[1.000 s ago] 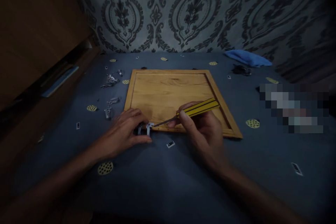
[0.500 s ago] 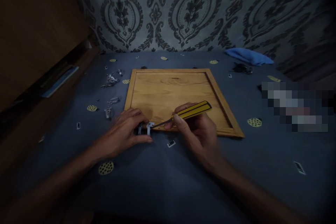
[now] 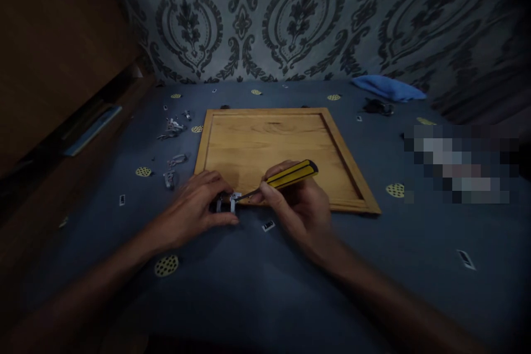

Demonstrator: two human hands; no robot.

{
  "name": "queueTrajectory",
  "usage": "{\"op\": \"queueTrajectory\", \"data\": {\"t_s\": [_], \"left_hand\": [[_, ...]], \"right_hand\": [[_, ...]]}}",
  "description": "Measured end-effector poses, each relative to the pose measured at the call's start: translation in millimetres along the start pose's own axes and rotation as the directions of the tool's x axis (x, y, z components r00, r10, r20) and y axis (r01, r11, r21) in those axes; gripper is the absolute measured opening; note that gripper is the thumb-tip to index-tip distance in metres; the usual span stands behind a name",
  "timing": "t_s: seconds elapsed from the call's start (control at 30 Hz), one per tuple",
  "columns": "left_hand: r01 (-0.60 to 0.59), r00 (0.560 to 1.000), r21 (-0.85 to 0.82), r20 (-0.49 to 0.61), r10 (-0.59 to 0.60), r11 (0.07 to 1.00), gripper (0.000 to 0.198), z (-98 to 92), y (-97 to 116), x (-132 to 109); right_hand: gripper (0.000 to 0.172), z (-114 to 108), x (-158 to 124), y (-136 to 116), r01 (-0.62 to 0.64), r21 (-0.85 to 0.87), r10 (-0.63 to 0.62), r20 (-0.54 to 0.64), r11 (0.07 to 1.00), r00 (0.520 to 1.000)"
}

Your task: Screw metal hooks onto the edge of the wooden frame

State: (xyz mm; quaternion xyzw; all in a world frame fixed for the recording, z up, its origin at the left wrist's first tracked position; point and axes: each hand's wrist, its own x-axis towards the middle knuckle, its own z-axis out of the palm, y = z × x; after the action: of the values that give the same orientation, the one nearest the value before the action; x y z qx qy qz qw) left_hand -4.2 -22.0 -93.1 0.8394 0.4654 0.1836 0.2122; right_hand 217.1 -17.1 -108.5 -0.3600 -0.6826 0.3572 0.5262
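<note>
A framed wooden door panel (image 3: pixel 269 149) lies flat on the blue patterned cloth. At its near left corner, my left hand (image 3: pixel 203 199) is closed around a metal cabinet hinge (image 3: pixel 233 203), fingers above and thumb below. My right hand (image 3: pixel 298 204) grips a yellow and black screwdriver (image 3: pixel 292 174), tilted with its handle up to the right. The screwdriver's tip meets the hinge near its top. Whether a screw sits under the tip is too small to make out.
Several loose metal hinges (image 3: pixel 173 126) lie left of the panel, with two nearer ones, one of them a hinge (image 3: pixel 168 179) by my left wrist. A blue cloth (image 3: pixel 388 88) and a dark object (image 3: pixel 377 107) are at the back right. A wooden cabinet (image 3: pixel 62 38) stands at left.
The screwdriver and my right hand have shifted slightly left, the handle turning a little. My left hand stays on the hinge. The whole view has moved slightly.
</note>
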Motion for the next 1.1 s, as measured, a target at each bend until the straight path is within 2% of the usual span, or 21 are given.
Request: {"op": "queueTrajectory", "data": {"t_s": [0.17, 0.4, 0.5, 0.7, 0.8, 0.93, 1.03, 1.1], "left_hand": [[0.006, 1.000, -0.004, 0.015, -0.006, 1.000, 0.037, 0.3, -1, 0], [0.005, 1.000, -0.050, 0.003, -0.004, 0.999, 0.035, -0.7, 0, 1], [0.028, 0.999, -0.048, 0.017, -0.027, 0.998, 0.035, -2.7, 3, 2], [0.028, 0.999, -0.065, 0.026, -0.026, 0.997, 0.038, -4.7, 4, 3], [0.021, 1.000, -0.073, 0.003, -0.021, 0.997, 0.036, -2.5, 2, 3], [0.025, 0.999, -0.085, -0.022, -0.027, 0.996, 0.033, -0.7, 1, 2], [0.042, 0.999, -0.079, -0.015, -0.043, 0.996, 0.032, -1.4, 2, 2], [0.052, 0.999, -0.064, -0.008, -0.053, 0.997, 0.032, -2.0, 2, 3]], "right_hand": [[0.010, 3, 10, -5, 0.110, -0.132, -0.102, 0.065, 0.985, 0.993], [0.014, 5, 24, -13, 0.129, -0.212, -0.113, 0.087, 0.969, 0.990], [0.014, 6, 29, -12, 0.112, -0.188, -0.091, 0.117, 0.976, 0.989], [0.016, 7, 39, -13, -0.014, -0.049, 0.023, 0.186, 0.999, 0.982], [0.017, 5, 46, -19, -0.079, 0.062, 0.056, 0.310, 0.995, 0.949], [0.013, 1, 57, -27, -0.229, 0.147, 0.130, 0.492, 0.962, 0.861], [0.017, 0, 62, -30, -0.290, 0.150, 0.163, 0.552, 0.945, 0.818], [0.019, 2, 63, -28, -0.300, 0.143, 0.176, 0.550, 0.943, 0.816]]}}
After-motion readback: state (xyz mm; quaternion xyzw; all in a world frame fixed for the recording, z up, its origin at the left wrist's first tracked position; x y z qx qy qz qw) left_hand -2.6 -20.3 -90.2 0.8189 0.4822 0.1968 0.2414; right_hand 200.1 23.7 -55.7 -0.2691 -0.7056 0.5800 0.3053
